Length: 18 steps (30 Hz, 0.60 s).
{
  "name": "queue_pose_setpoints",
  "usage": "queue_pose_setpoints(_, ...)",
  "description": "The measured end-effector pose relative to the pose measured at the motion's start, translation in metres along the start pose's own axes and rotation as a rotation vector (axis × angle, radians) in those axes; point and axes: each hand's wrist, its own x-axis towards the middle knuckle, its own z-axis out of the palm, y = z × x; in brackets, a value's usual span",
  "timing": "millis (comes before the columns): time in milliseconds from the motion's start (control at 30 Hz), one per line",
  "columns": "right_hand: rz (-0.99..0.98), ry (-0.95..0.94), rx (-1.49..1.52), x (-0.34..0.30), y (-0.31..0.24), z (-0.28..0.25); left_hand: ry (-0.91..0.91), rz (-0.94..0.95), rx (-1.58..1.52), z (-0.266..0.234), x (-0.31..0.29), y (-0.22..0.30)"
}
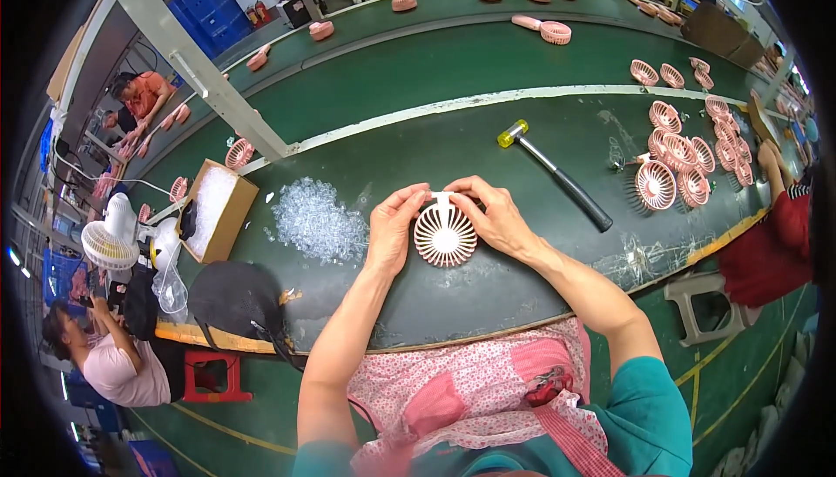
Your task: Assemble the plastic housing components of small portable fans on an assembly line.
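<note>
- Fan cage (445, 238), round and pale pink with thin ribs, is held up in front of the person, just over the dark green bench (392, 155). Its short neck points away from the person.
- Left hand (394, 226) pinches by the neck with its thumb and first finger. The other fingers are curled, and I cannot see them well.
- Right hand (498, 216) pinches the other side of the neck, with its thumb low and its first finger bent over the top. I cannot tell if a tiny bit is tucked between the fingertips.
- Clear bits (320, 220) lie in a loose heap just left of the left hand. Lots of them seem to be left to use.
- Hammer (570, 187), with a yellow head and a dark handle, lies on the bench to the right. No hand is on it.
- Pink cages (677, 151) sit in a bunch farther right. I cannot tell if those are done or waiting. The one in the hands looks partway through, as it is not set down yet.
- Cardboard box (235, 226) stands past the heap on the left, full of pale, shiny stuff.
</note>
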Motion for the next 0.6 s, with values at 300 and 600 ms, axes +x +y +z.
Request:
queue_pose_setpoints(300, -0.018, 0.043, -0.076, -0.001, 0.002, 0.001, 0.057, 0.034, 0.238, 0.012, -0.006, 0.01)
queue_pose_setpoints(600, -0.063, 0.069, -0.173, -0.004, -0.001, 0.001, 0.038, -0.029, 0.23, 0.012, -0.007, 0.019)
